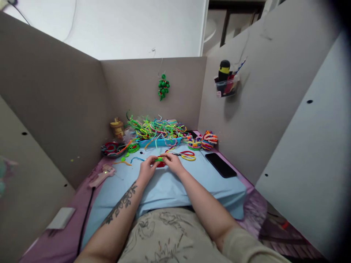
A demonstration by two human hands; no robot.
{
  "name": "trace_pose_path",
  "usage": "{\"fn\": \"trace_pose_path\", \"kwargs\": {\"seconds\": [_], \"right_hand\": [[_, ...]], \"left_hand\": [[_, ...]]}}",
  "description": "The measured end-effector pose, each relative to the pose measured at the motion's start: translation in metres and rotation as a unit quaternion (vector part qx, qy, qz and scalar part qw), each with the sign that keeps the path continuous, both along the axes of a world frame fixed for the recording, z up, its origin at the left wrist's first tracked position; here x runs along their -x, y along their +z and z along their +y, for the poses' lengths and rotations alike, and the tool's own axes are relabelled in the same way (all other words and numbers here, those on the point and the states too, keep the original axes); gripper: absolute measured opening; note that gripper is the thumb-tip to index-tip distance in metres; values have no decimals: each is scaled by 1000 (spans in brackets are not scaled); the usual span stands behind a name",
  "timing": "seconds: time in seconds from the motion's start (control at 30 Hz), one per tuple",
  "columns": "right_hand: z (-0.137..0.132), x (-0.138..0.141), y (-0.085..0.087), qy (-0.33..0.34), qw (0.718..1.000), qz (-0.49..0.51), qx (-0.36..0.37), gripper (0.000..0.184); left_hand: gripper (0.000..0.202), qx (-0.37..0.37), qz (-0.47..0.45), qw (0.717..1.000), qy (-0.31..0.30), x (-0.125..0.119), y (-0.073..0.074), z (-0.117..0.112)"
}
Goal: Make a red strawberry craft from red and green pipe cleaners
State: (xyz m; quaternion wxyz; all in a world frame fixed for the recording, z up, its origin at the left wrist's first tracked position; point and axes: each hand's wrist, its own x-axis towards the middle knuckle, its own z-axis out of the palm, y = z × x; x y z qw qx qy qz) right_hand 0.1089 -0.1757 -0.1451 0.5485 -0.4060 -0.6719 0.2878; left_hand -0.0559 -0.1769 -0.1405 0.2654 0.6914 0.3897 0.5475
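My left hand (147, 168) and my right hand (173, 163) meet over the blue cloth, fingers pinched together. Between their fingertips is a small bright green pipe cleaner piece (158, 159), gripped from both sides. Its exact shape is too small to make out. Just under it shows something red (161, 164), partly covered by my fingers; whether it is held or lying there I cannot tell. Scissors (188, 156) with red and yellow handles rest just beyond my right hand. Left of my left hand lie a blue pipe cleaner (136, 159) and an orange one (123, 163).
A blue tray (164, 141) heaped with pipe cleaners (153, 128) stands at the back. A pink glue gun (102, 176) lies left, its cable running forward. A black phone (221, 165) sits right, near fuzzy colourful crafts (208, 140). Grey panels (131, 87) enclose three sides.
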Motion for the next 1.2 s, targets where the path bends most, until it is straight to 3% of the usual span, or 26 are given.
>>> {"fn": "trace_pose_path", "kwargs": {"seconds": [0.13, 0.37, 0.57, 0.77, 1.03, 1.2], "right_hand": [[1, -3, -3, 5, 999, 33, 21, 22], [1, 1, -7, 93, 992, 69, 56, 27], [2, -6, -2, -11, 1000, 18, 1, 18], [11, -19, -5, -89, 994, 65, -8, 17], [-2, -5, -1, 72, 997, 3, 20, 26], [-4, -5, -1, 46, 999, -20, 2, 18]], "left_hand": [[15, 8, -8, 1000, 7, 5, 1, 1], [13, 9, -35, 999, 1, 4, 7, -5], [15, 28, -67, 997, -4, 5, 11, -6], [19, 68, -111, 991, 7, 9, 11, 2], [14, 30, -39, 998, -38, 3, 6, -4], [10, 1, 8, 1000, -18, 6, 0, 1]]}}
